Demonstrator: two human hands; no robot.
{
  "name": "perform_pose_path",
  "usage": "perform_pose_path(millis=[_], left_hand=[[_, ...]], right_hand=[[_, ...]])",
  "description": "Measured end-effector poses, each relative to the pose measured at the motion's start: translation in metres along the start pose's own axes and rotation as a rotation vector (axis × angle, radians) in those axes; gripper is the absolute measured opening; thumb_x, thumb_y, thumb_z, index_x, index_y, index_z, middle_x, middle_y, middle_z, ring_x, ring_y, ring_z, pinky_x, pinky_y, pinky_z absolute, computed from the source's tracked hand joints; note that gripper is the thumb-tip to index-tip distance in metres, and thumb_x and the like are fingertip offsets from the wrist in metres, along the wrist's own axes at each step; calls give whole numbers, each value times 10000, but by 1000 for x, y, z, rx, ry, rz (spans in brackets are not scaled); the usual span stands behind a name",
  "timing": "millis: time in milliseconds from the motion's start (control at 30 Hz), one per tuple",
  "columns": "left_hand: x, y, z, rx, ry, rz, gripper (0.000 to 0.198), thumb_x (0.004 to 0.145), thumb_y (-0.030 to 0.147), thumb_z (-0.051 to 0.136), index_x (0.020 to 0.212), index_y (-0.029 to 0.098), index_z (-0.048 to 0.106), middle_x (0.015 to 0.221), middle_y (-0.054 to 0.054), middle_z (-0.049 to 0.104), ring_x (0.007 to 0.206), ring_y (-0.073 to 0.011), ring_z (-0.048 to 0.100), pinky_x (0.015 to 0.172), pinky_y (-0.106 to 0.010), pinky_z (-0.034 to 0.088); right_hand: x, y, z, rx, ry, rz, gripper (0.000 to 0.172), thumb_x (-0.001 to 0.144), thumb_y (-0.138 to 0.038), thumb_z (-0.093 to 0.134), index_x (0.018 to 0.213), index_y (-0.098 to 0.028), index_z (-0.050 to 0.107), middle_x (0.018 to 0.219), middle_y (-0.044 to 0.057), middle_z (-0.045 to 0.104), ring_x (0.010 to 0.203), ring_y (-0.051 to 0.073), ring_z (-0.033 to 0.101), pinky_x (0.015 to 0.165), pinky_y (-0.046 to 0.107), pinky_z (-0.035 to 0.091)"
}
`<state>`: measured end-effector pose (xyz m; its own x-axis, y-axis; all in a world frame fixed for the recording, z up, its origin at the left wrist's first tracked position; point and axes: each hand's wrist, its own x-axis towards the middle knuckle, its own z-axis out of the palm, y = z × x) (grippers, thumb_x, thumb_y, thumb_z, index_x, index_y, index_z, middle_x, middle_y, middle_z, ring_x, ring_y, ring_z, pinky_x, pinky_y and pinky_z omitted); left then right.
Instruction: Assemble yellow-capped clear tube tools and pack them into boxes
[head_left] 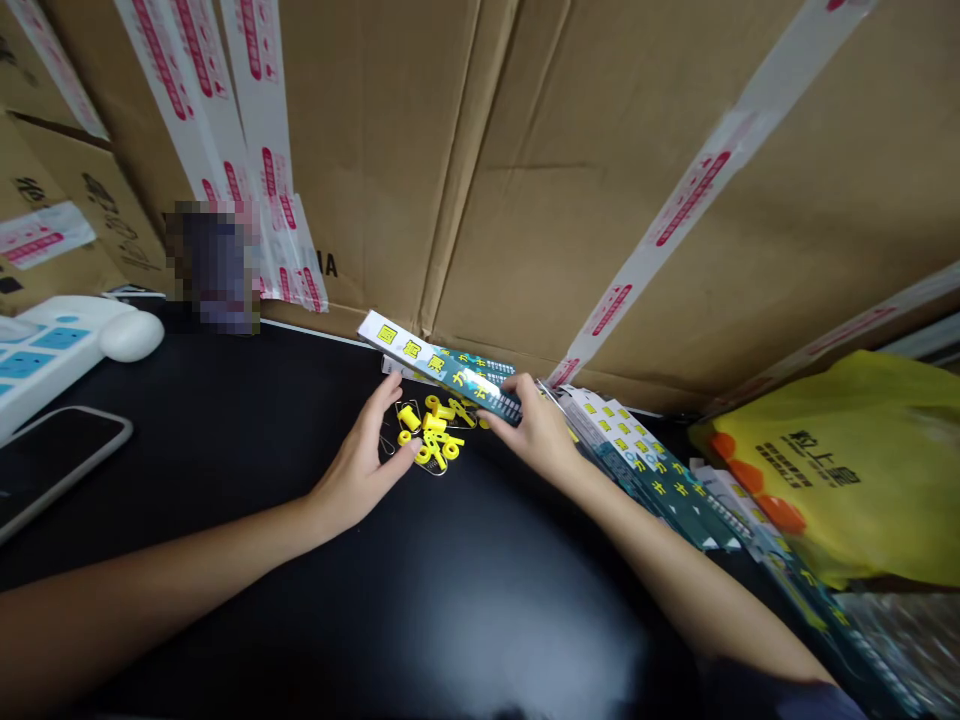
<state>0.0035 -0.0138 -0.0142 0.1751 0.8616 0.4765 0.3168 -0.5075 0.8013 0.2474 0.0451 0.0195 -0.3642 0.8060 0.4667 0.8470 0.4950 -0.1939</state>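
Note:
My right hand (pixel 541 428) grips the near end of a long, narrow printed box (pixel 442 367), white at its far end and dark green near my fingers, with yellow characters along it. The box is held slanted over other boxes of the same print (pixel 480 362) by the cardboard. Just left of a small pile of yellow plastic parts (pixel 435 423) is my left hand (pixel 367 458), thumb and fingers apart, holding nothing. The thumb tip reaches the pile's edge; whether it touches a part I cannot tell. Thin bent wire pieces (pixel 388 440) lie among the yellow parts.
More printed boxes (pixel 637 445) are stacked along the right, beside a yellow bag (pixel 832 470) with orange things inside. On the left of the black table (pixel 315 610) lie a phone (pixel 56 465) and a white power strip (pixel 49 350). Large taped cardboard boxes (pixel 600 190) wall the back.

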Motion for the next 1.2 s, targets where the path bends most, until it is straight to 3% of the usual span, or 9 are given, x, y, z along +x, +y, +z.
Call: perform_pose_path(millis=[200,333,400,467,533,600,833,1067,1200], left_hand=[[3,-4,2,-357,37,-89,762,903,276,517,1485,334,29,1410,-125,406,1115,-207,588,976,-414,487],[2,-4,3,-351,25,-101,767,889,268,532,1485,348,55,1361,-114,440,1048,-185,611,890,-366,535],[2,-4,2,-272,-11,-70,727,891,258,528,1484,337,114,1365,-111,446,1102,-201,582,919,-392,519],[1,-1,1,-145,-78,-5,597,893,244,524,1442,311,299,1393,-101,432,1208,-231,510,1006,-443,455],[1,4,-1,-21,-145,76,421,901,229,508,1319,287,504,1419,-78,416,1301,-249,418,1090,-482,357],[0,7,-2,51,-172,121,349,909,217,490,1242,274,579,1438,-66,399,1337,-248,371,1120,-486,312],[2,5,0,127,-164,42,281,911,214,482,1146,246,633,1407,-74,439,1316,-237,408,1099,-481,350],[2,5,0,131,-177,60,287,913,198,474,1164,245,605,1409,-73,422,1306,-228,410,1089,-487,355],[1,5,0,149,-178,60,291,913,199,476,1171,246,601,1405,-74,426,1305,-232,412,1091,-478,355]], right_hand=[[-27,-43,7,39,-85,-65,376,831,-417,528,1098,-178,413,920,125,690,678,269,692,562,339,511],[-37,-54,12,-15,-81,-159,434,853,-397,490,1197,-159,375,944,146,699,715,277,702,589,353,528],[-33,-49,10,-51,-82,-166,419,876,-402,472,1202,-154,387,902,134,700,723,276,698,582,353,529],[-22,-36,5,-90,-70,-176,401,895,-405,466,1205,-159,408,943,138,689,798,282,687,615,365,536],[-6,-19,-3,-126,-41,-212,362,910,-374,462,1210,-172,437,1057,149,649,948,289,648,744,395,535],[12,1,-9,-135,-12,-200,339,914,-343,468,1209,-176,461,1069,136,619,998,284,610,818,408,515],[53,47,0,-173,77,-69,329,876,-306,529,1186,-196,546,1115,126,533,1013,291,536,853,444,481],[61,47,15,-408,9,-56,252,909,-275,462,1104,-167,578,1011,144,584,946,309,505,785,436,441],[55,33,8,-459,20,-104,208,902,-275,468,1036,-170,586,985,139,588,910,296,499,742,400,415]])
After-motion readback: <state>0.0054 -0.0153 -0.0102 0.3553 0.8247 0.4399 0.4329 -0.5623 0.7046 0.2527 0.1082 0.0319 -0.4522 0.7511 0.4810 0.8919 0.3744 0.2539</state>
